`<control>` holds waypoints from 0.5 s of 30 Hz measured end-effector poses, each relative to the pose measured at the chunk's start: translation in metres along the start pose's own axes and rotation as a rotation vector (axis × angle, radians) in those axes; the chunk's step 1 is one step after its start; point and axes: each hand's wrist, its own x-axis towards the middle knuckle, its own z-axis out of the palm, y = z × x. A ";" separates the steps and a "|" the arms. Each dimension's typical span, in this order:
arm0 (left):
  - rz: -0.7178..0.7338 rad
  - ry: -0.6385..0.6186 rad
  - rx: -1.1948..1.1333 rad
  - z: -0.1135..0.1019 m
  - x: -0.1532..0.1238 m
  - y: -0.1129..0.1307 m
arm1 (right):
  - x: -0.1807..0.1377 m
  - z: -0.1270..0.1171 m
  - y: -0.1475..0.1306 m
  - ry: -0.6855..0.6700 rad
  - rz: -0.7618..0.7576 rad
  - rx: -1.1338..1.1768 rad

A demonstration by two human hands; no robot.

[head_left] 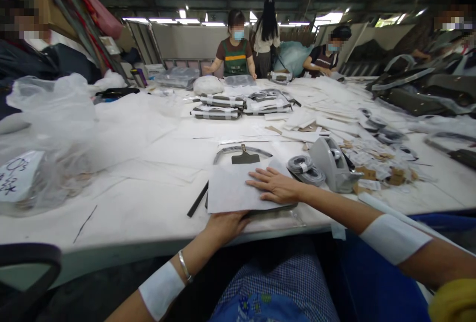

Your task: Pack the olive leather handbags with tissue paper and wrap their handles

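A white sheet point(232, 188) lies over a dark bag point(245, 158), whose curved, wrapped handle point(230, 150) and tab stick out past the far edge. My right hand point(277, 185) rests flat on the sheet's right half, fingers spread. At the near edge, my left hand point(226, 225) is curled around the bag's border; some of its fingers are hidden beneath the sheet. Left of the bag is a dark strip point(198, 199). To its right lie a coil of grey wrapped cord point(305, 168) and a grey tape dispenser point(330, 165).
Clear plastic bags point(55, 133) bulge at the left. Stacked wrapped dark bags point(219, 106) lie farther back. Paper sheets and brown tags point(397, 175) are strewn at the right. Several people work beyond the white table point(130, 218). A blue bin point(372, 272) stands below its edge.
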 end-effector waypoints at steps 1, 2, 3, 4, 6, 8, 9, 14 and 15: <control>0.002 0.000 -0.002 -0.001 0.001 0.001 | 0.001 0.001 0.001 0.007 -0.006 -0.008; 0.006 -0.002 -0.003 -0.002 0.001 0.001 | 0.001 0.002 0.001 0.014 -0.010 -0.016; 0.010 -0.003 -0.001 -0.002 0.002 0.001 | 0.002 0.004 0.002 0.020 -0.014 -0.024; 0.015 -0.002 0.006 -0.002 0.002 0.001 | 0.002 0.005 0.003 0.024 -0.020 -0.032; 0.021 0.004 0.038 -0.002 0.002 0.001 | 0.002 0.007 0.006 0.029 -0.038 -0.045; 0.029 0.008 0.076 -0.003 0.001 0.000 | 0.002 0.009 0.008 0.040 -0.056 -0.050; 0.035 0.001 0.091 -0.004 -0.001 0.001 | 0.002 0.009 0.010 0.047 -0.063 -0.051; 0.026 -0.135 0.147 -0.041 -0.008 0.031 | 0.002 0.013 0.013 0.071 -0.075 -0.056; 0.018 -0.176 0.147 -0.054 -0.006 0.041 | 0.002 0.014 0.014 0.076 -0.074 -0.054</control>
